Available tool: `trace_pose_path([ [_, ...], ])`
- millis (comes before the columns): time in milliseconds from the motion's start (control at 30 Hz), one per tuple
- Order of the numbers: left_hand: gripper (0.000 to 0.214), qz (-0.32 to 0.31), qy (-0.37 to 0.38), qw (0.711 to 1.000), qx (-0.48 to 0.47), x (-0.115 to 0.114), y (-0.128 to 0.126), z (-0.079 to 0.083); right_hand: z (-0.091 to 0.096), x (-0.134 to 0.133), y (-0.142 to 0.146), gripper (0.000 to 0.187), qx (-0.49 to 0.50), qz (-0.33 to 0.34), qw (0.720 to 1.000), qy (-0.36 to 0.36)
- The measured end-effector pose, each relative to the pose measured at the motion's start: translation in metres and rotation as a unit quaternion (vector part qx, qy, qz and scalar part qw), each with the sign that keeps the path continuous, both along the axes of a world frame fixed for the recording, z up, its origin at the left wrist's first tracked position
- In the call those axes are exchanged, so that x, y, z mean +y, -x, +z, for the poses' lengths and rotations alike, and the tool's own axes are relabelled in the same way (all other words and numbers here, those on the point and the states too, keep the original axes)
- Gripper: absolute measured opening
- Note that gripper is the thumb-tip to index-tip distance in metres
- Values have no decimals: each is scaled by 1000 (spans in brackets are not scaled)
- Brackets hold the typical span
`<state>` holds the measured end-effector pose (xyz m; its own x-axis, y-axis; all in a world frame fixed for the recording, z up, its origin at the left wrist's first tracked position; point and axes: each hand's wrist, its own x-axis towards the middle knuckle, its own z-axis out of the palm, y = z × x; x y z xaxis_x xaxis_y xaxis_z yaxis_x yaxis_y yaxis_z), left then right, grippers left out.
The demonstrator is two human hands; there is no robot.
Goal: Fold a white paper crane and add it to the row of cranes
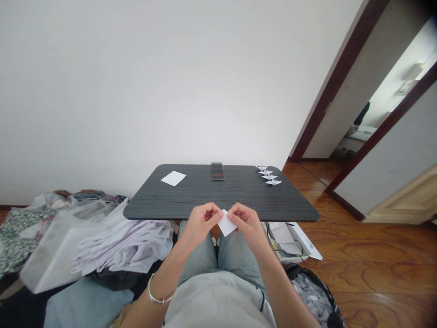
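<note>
Item: small white paper (226, 226), pinched at its upper edges between your left hand (204, 222) and right hand (246, 222), thumbs on top, probably so both sides stay steady; its lower corner points toward you. Location: off the near edge of the dark table (191, 198), above your lap (likely for finger room). Tabletop, left: one flat white sheet (173, 178), apart. Centre rear: dark rectangular object (217, 171), identity unclear. Right: folded paper birds (273, 182), lined up, perhaps to stay uncrushed.
</note>
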<state>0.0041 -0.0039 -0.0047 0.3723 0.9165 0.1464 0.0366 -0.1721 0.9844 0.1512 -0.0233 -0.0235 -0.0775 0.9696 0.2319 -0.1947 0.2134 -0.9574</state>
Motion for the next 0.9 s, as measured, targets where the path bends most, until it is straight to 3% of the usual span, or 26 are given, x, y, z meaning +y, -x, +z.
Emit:
trace_pose_path([
  [433,25,-17,-10,1000,5,1,3,-2,-4,5,2,22,13,-6,1000,6],
  [633,26,10,-6,1000,28,4,4,-9,-6,7,3,21,-6,-19,1000,-8],
  [900,26,-6,-10,999,45,3,4,-3,-6,8,4,22,21,-15,1000,-17],
])
